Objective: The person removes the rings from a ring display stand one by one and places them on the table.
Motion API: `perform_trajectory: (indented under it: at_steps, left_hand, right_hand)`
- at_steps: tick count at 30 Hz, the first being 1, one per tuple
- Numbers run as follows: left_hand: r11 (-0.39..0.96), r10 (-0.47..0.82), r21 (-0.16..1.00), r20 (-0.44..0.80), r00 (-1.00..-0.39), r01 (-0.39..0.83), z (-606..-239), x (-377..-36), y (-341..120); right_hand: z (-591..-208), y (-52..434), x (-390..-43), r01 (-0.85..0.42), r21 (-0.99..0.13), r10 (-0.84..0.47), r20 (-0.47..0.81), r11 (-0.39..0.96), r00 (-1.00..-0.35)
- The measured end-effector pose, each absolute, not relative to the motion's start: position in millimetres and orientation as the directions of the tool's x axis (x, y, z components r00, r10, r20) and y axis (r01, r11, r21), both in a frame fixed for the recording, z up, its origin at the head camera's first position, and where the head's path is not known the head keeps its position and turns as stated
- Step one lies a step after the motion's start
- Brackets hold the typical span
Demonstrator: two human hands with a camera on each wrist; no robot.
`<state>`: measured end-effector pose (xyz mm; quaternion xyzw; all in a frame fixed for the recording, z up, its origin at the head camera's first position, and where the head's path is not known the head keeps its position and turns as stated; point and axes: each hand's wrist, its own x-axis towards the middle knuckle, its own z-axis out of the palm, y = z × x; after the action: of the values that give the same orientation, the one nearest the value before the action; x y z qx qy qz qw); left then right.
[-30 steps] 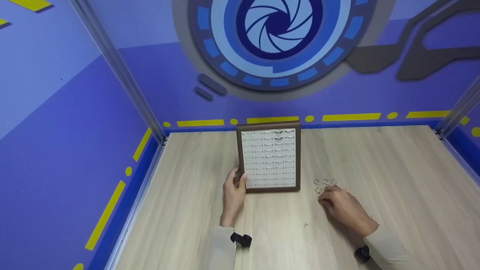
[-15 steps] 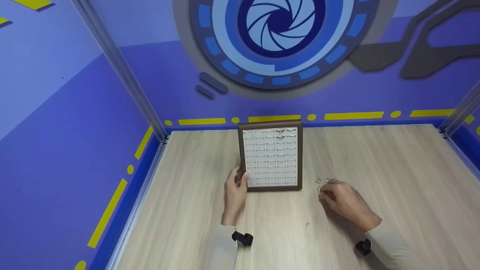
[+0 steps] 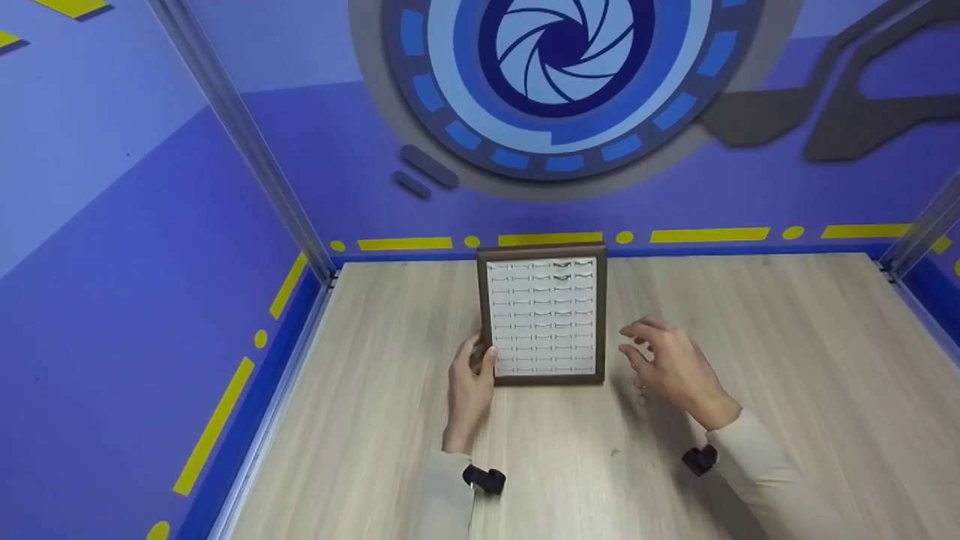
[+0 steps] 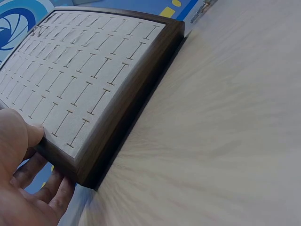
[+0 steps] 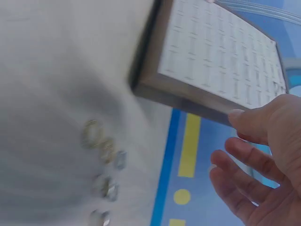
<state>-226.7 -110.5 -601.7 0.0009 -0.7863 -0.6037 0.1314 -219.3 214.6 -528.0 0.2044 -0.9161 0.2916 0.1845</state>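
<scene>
On the desk (image 3: 750, 330), nearly every tray (image 3: 546, 319) slot is empty and rings (image 5: 107, 162) lie loose; left hand (image 3: 469, 382) grips the tray, right hand (image 3: 671, 367) hovers released.

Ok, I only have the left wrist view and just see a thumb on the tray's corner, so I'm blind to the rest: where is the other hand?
Observer: The right hand hovers above the table, just right of the tray, not touching it.
Operator: Is it carrying anything?
Observer: Its fingers are spread and relaxed, and nothing shows between them.
Operator: Any loose pieces out there?
Observer: Several small rings lie on the table by the tray's near right corner, under that hand.
</scene>
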Motion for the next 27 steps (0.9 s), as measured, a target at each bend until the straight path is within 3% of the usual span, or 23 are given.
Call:
perform_trajectory:
  at_steps: [9, 27]
  left_hand:
    - [0.274, -0.154, 0.944, 0.23, -0.961, 0.182, -602, -227, -112]
    - [0.271, -0.146, 0.942, 0.245, -0.958, 0.2, -604, -229, -111]
  right_hand:
    - [-509, 190, -237, -0.572, -0.46, -0.27, 0.568, 0.679, -0.778]
    - [-490, 157, -264, -0.649, -0.351, -0.273, 0.698, 0.675, -0.662]
